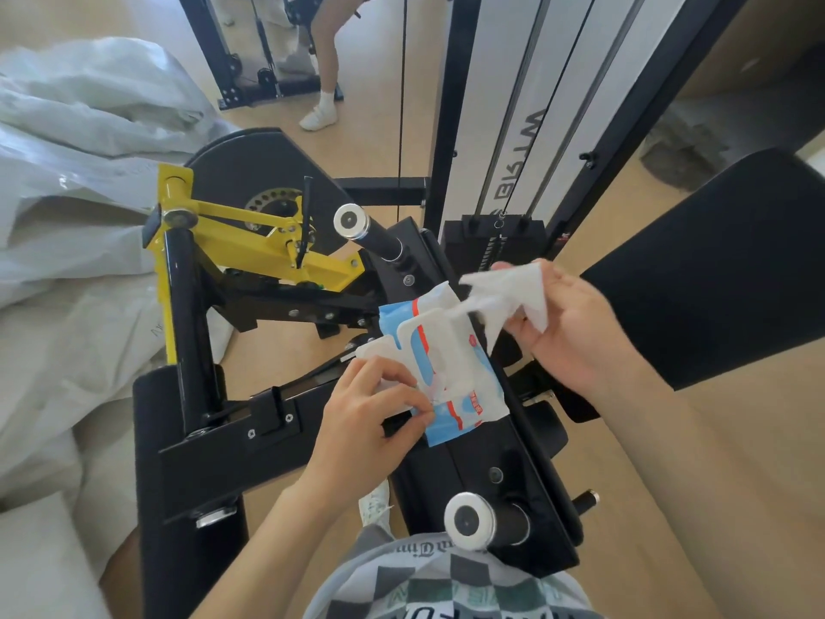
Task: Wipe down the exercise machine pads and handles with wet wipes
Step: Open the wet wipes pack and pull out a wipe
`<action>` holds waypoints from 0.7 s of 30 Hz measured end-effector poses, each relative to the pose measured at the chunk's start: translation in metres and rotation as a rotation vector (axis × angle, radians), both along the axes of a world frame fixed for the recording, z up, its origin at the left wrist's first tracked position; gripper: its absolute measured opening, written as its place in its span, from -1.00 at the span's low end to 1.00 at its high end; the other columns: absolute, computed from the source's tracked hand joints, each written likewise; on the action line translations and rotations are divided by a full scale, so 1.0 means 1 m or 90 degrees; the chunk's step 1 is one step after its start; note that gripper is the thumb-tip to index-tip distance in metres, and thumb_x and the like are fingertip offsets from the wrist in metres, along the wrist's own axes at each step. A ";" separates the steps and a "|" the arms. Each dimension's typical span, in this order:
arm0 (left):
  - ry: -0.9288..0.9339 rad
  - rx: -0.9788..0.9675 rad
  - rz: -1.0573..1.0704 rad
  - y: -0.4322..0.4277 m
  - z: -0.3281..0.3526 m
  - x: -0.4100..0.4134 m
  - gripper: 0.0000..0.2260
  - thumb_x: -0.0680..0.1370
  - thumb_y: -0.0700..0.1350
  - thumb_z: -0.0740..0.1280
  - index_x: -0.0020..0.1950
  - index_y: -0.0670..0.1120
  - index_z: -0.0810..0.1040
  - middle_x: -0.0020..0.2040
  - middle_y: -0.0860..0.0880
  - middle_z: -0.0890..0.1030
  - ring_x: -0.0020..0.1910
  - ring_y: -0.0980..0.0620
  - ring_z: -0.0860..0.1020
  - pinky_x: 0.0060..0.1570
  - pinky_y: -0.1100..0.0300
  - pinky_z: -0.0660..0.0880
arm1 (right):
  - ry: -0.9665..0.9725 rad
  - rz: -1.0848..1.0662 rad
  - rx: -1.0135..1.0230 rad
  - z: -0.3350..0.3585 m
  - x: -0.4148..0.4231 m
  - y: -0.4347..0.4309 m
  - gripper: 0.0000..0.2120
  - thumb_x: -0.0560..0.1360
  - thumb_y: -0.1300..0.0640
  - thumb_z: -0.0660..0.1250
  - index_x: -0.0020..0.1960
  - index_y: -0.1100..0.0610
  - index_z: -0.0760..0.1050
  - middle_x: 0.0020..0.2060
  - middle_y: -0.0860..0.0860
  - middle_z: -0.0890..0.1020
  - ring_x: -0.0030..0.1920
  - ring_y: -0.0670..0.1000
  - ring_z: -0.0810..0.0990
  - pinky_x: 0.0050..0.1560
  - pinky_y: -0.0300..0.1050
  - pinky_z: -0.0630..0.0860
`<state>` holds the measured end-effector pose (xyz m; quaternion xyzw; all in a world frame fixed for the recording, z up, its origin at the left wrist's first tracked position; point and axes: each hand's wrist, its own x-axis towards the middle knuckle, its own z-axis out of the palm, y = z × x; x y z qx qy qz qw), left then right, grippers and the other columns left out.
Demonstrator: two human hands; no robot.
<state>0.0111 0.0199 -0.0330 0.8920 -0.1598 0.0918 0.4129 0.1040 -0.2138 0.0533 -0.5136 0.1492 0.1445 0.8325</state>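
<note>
Pale wooden flooring runs under everything, with crumpled plastic sheeting [67, 172] heaped along the left edge of the frame. Right of it stands the exercise machine's yellow lever arm [250, 234], and past that a chrome-capped handle [352, 221] angles up at centre. Lower centre, the left hand [379, 413] pinches the near edge of the wipes pack [446, 364], fingers curled round it, lid flipped up. From the pack's opening a wet wipe [509, 292] stretches up and right into the right hand [576, 332], which grips it bunched between thumb and fingers; the wipe's tail appears not yet free of the pack. At far right lies the large black pad [714, 279], untouched by any wipe. The likely trouble is in the pull: a sharp tug could tear the sheet or drag a second one out, and the light pinch might let the pack slip to the floor.
</note>
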 end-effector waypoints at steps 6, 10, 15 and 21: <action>0.008 -0.004 0.001 -0.002 0.007 0.003 -0.75 0.51 0.16 0.47 0.05 0.05 0.56 0.16 0.19 0.54 0.21 0.11 0.51 0.12 0.33 0.54 | -0.008 -0.183 -0.079 0.004 0.000 -0.012 -0.82 0.70 0.08 0.17 0.24 0.06 0.48 -0.04 0.00 0.63 0.00 0.00 0.67 -0.11 -0.14 0.62; 0.097 -0.023 0.108 -0.012 0.020 0.014 -0.56 0.41 0.11 0.58 0.09 0.15 0.39 0.07 0.22 0.52 0.02 0.16 0.55 -0.05 0.35 0.47 | -0.029 -0.171 -0.315 -0.014 -0.011 -0.010 -0.88 0.70 0.00 0.17 0.16 -0.01 0.45 0.06 0.06 0.55 0.07 0.10 0.58 -0.03 0.01 0.64; 0.149 0.022 0.136 -0.017 0.026 0.050 -0.36 0.35 0.12 0.63 0.28 0.15 0.35 0.19 0.16 0.50 0.02 0.09 0.54 0.00 0.23 0.57 | -0.077 -0.048 -0.428 -0.031 -0.029 0.005 -0.91 0.68 0.05 0.24 0.09 0.05 0.49 -0.08 -0.04 0.58 -0.04 -0.01 0.60 -0.16 -0.17 0.58; 0.125 0.051 0.151 -0.020 0.030 0.075 -0.75 0.56 0.05 0.47 0.19 0.05 0.57 0.01 0.18 0.52 -0.08 0.08 0.58 -0.12 0.34 0.54 | -0.105 0.073 -0.437 -0.042 -0.037 0.017 -0.95 0.64 0.10 0.30 0.07 0.06 0.51 -0.07 -0.06 0.65 -0.02 -0.10 0.67 -0.12 -0.25 0.65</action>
